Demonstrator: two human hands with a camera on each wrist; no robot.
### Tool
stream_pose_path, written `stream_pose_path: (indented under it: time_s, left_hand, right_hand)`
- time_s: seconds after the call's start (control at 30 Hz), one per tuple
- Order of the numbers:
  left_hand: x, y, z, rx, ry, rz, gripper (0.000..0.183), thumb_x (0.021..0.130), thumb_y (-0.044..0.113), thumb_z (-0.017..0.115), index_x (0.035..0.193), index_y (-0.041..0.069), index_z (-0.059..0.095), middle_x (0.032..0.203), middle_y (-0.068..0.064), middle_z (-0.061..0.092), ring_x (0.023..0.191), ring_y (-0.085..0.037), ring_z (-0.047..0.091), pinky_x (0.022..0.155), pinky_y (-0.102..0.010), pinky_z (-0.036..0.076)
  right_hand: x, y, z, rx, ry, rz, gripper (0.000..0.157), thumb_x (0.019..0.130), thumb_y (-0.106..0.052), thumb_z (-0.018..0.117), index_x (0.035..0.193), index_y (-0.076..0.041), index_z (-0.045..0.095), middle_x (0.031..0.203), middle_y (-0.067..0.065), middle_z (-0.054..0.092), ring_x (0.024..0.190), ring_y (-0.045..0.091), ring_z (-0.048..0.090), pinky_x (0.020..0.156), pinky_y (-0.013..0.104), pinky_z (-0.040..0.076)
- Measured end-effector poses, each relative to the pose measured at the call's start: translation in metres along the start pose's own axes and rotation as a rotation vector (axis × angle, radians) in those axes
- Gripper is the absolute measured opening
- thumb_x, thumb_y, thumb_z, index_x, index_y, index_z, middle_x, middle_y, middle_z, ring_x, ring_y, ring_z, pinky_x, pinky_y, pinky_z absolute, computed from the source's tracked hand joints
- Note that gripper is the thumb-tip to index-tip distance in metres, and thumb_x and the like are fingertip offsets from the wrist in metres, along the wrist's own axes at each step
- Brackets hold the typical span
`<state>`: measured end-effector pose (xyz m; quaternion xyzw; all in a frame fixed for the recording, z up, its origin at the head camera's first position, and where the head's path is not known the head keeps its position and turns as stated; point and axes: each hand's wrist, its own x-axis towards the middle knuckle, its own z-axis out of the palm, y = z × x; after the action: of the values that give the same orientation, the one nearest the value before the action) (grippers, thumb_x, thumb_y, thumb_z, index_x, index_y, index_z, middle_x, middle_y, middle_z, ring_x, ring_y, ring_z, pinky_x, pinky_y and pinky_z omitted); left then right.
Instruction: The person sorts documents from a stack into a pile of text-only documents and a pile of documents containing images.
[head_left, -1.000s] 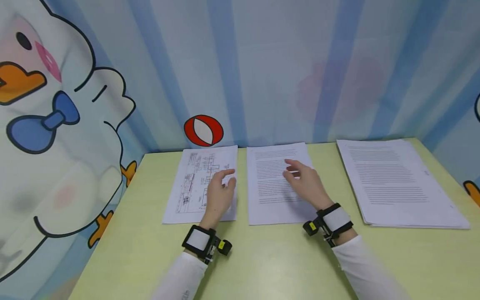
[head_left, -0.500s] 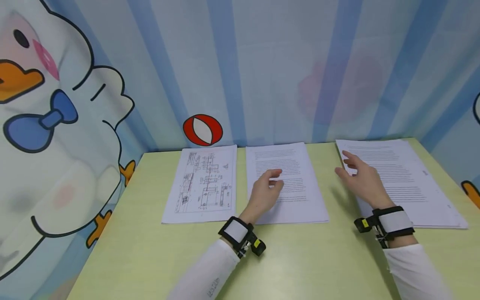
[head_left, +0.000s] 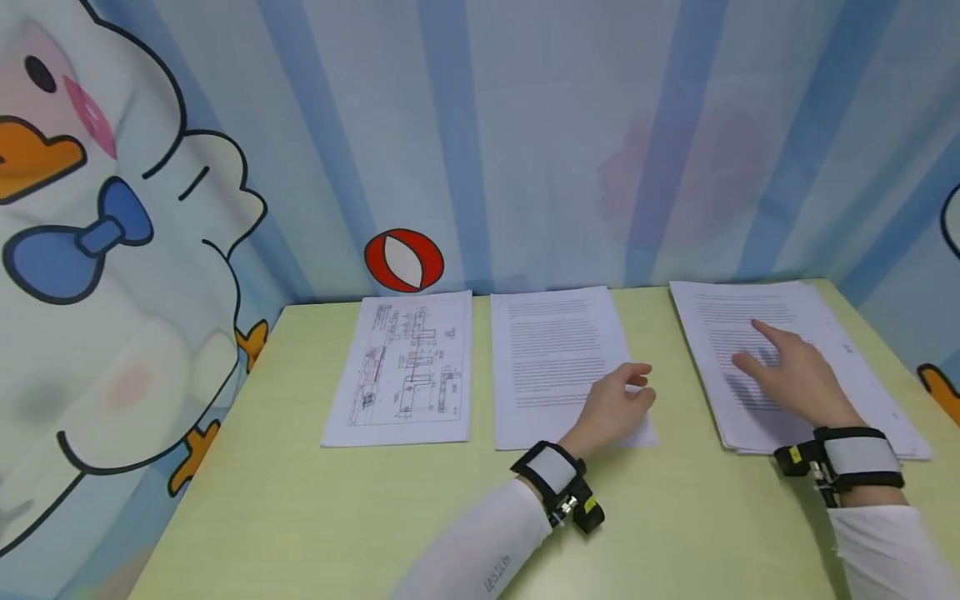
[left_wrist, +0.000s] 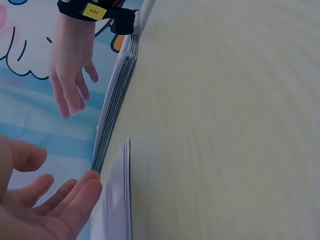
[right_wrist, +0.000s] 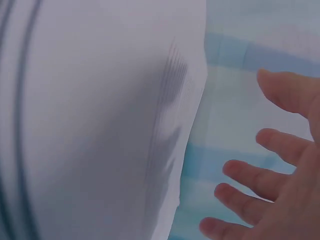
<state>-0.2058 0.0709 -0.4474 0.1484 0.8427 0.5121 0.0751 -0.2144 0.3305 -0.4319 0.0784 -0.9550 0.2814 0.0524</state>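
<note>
In the head view my right hand [head_left: 806,379] hovers over the thick paper stack [head_left: 757,433] at the right, thumb and fingers spread. The right wrist view shows those fingertips [right_wrist: 270,137] apart from the sheets [right_wrist: 100,100], with a hand shadow on the page. My left hand [head_left: 611,408] is over the lower right part of the middle stack of printed text [head_left: 551,354], fingers loosely bent with nothing between them. In the left wrist view the left hand [left_wrist: 55,200] is above the paper edges, and the right hand [left_wrist: 72,70] hangs beyond.
A thinner paper stack with a technical drawing [head_left: 397,375] on top lies at the left of the pale yellow-green table [head_left: 247,500]. A striped blue curtain [head_left: 525,150] with a cartoon duck [head_left: 150,292] rises behind the table's far edge.
Both hands have moved rightward: the left from over the drawing to the middle stack, the right from the middle stack to over the thick right one. The papers stay in place.
</note>
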Motion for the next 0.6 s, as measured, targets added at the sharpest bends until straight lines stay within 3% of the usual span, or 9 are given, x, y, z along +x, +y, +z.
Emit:
stream_pose_path:
  time_s: [0.27, 0.47, 0.6]
  left_hand:
    - [0.004, 0.013, 0.037, -0.145, -0.083, -0.088, 0.045, 0.084, 0.023, 0.061, 0.128, 0.017, 0.051, 0.105, 0.003, 0.062, 0.082, -0.003, 0.057, 0.073, -0.021, 0.044]
    - [0.004, 0.014, 0.062, -0.493, -0.096, -0.233, 0.049, 0.083, 0.008, 0.061, 0.13, 0.006, 0.046, 0.095, 0.0, 0.06, 0.076, -0.015, 0.062, 0.07, -0.026, 0.051]
    - [0.006, 0.019, 0.07, -0.584, -0.105, -0.266, 0.051, 0.083, 0.006, 0.059, 0.132, 0.003, 0.044, 0.094, -0.002, 0.061, 0.077, -0.016, 0.062, 0.072, -0.029, 0.052]
  right_hand:
    - [-0.013, 0.047, -0.019, -0.053, -0.083, 0.185, 0.084, 0.092, -0.048, 0.043, 0.139, 0.011, 0.007, 0.13, 0.047, 0.023, 0.113, 0.06, 0.024, 0.085, 0.067, 0.027]
    - [-0.022, 0.061, -0.018, -0.055, -0.047, 0.303, 0.082, 0.092, -0.048, 0.041, 0.137, 0.014, 0.012, 0.127, 0.049, 0.025, 0.111, 0.062, 0.026, 0.085, 0.067, 0.029]
    - [-0.024, 0.06, -0.019, -0.053, -0.009, 0.367, 0.078, 0.093, -0.045, 0.04, 0.137, 0.013, 0.012, 0.129, 0.048, 0.024, 0.112, 0.061, 0.025, 0.088, 0.067, 0.028]
